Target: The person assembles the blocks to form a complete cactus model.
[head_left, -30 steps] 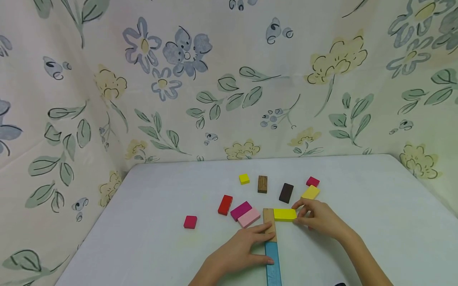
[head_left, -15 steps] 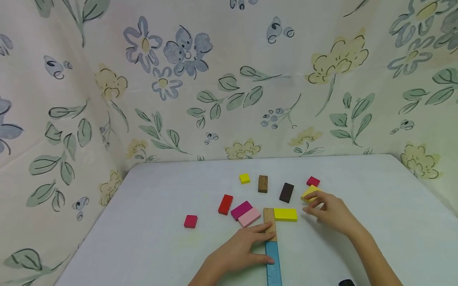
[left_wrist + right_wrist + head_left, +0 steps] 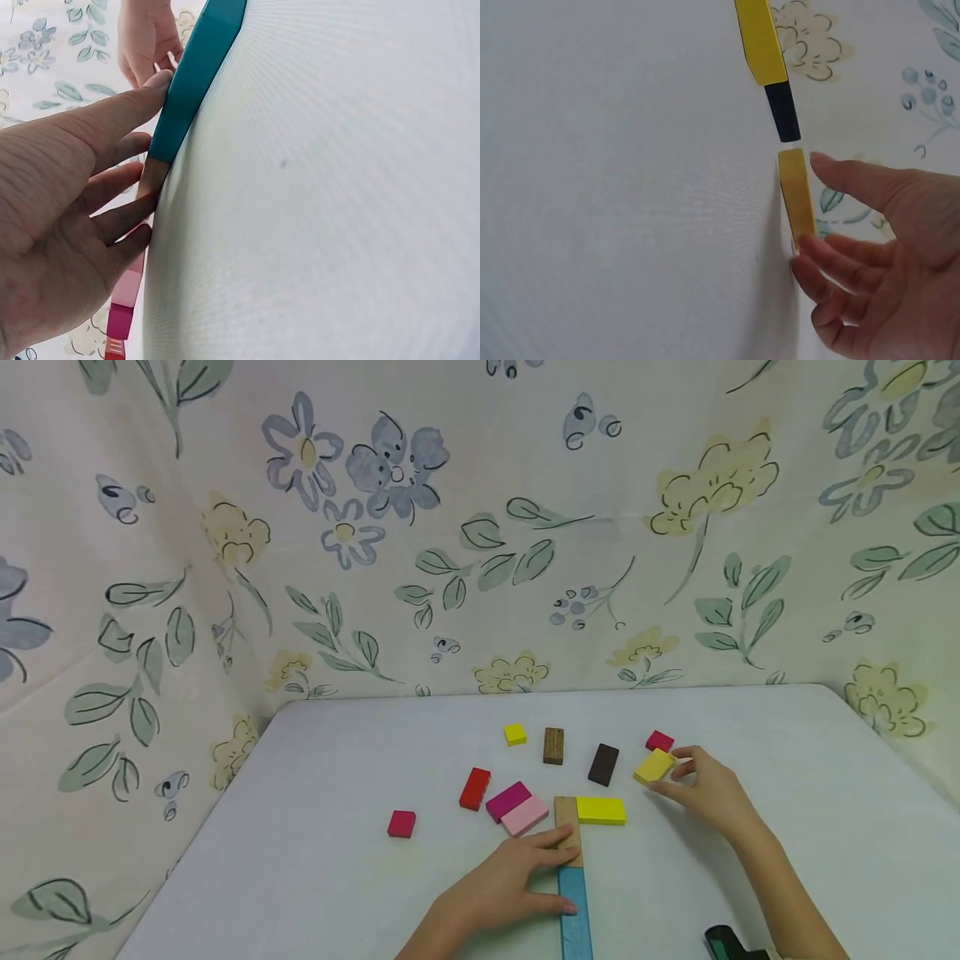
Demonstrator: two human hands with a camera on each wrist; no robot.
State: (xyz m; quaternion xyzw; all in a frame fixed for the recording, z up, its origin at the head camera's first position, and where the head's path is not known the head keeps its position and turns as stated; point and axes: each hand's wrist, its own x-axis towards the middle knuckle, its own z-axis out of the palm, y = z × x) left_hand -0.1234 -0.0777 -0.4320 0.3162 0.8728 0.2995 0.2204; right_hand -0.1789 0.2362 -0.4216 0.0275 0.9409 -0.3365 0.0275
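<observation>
Pale yellow rectangular block [image 3: 654, 767] lies on the white table [image 3: 300, 877], just beside a small crimson block [image 3: 659, 741]. Half-spread, the right hand [image 3: 708, 793] has thumb and fingers about its edges; whether it grips, I cannot tell. The left hand [image 3: 510, 881], fingers extended, touches a tan rectangular block [image 3: 566, 811] and a blue bar-shaped block [image 3: 576, 933].

White bench [image 3: 300, 868]: rounded rear corners. Pale cloth [image 3: 480, 477] with a blue, yellow and green floral print hangs behind and along both sides. Lighting: diffuse, soft shadows.
</observation>
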